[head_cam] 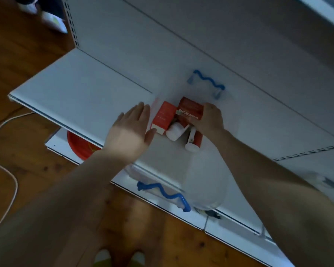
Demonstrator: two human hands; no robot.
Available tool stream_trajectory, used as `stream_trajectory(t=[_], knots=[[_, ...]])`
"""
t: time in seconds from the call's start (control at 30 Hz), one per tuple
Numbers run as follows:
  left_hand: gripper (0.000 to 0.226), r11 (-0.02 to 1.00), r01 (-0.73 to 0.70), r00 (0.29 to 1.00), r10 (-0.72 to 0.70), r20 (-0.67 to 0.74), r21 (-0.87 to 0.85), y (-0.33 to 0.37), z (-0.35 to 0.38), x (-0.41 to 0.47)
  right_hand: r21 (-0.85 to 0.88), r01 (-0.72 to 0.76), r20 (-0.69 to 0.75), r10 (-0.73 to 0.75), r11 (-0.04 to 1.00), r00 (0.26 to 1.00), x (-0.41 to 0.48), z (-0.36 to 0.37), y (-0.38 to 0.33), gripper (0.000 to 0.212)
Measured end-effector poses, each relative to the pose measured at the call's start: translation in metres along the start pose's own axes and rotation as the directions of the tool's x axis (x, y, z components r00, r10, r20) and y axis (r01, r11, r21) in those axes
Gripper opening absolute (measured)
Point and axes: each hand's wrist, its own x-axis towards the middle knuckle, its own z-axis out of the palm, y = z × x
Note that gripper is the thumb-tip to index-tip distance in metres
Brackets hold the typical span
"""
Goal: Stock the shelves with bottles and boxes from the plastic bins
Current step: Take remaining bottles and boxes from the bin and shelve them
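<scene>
Curled round the red box (pixel 190 110), our right hand (pixel 208 120) holds it inside the clear bin (pixel 206 189) on the white shelf (pixel 81 89). Our left hand (pixel 129 130) is spread flat beside the bin's left wall; whether it touches, we cannot tell. Blur makes the bin walls hard to see, and the white bottles (pixel 175 131) lie partly covered.

Right hand (pixel 210 118) gripping a red box (pixel 191 109) in the clear bin (pixel 206 182), left hand (pixel 129 130) flat, apparently against its blurred wall

The left arm (pixel 66 193) and right arm (pixel 262 170), both bare, stretch forward and down. The left hand (pixel 130 128) is flat, palm down, with fingers straight and together. The right hand (pixel 209 120) is curled — its fingers grip one end of a red box (pixel 190 109).
</scene>
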Motion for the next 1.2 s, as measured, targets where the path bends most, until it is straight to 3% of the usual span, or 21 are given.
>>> stream_trajectory(t=[0.2,0.4,0.63,0.73,0.83,0.93,1.03,1.2], knots=[[0.056,1.0,-0.013,1.0,0.013,-0.023,-0.01,0.0,-0.002,0.0,-0.17,-0.084,0.1,0.102,0.982,0.99,0.0,0.005,0.007,0.05],[0.057,0.999,-0.017,1.0,0.018,-0.012,0.041,0.003,-0.006,0.0,0.068,-0.077,0.11,0.069,0.995,0.992,-0.017,0.004,0.006,0.051],[0.06,0.99,-0.059,0.996,0.05,0.073,0.126,0.003,-0.009,0.002,0.356,0.049,-0.046,-0.035,0.933,0.998,-0.074,-0.044,-0.004,0.045],[0.054,0.974,-0.157,0.988,0.156,0.017,0.165,0.01,-0.009,0.0,0.434,0.051,-0.163,0.023,0.899,0.986,-0.102,-0.065,0.005,0.043],[0.05,0.971,-0.223,0.975,0.223,0.018,0.085,0.03,-0.007,-0.002,0.508,0.011,-0.232,0.125,0.861,0.965,-0.127,-0.08,0.018,0.04],[0.052,0.966,-0.255,0.964,0.257,0.06,-0.041,0.056,-0.001,0.002,0.531,-0.017,-0.323,0.221,0.847,0.92,-0.147,-0.089,0.034,0.038],[0.047,0.972,-0.178,0.971,0.198,0.135,-0.151,0.077,0.01,0.011,0.514,-0.061,-0.36,0.28,0.856,0.89,-0.16,-0.094,0.049,0.039],[0.05,0.979,-0.148,0.935,0.184,0.305,-0.137,0.086,0.046,0.031,0.483,-0.143,-0.328,0.33,0.864,0.885,-0.168,-0.087,0.069,0.036]])
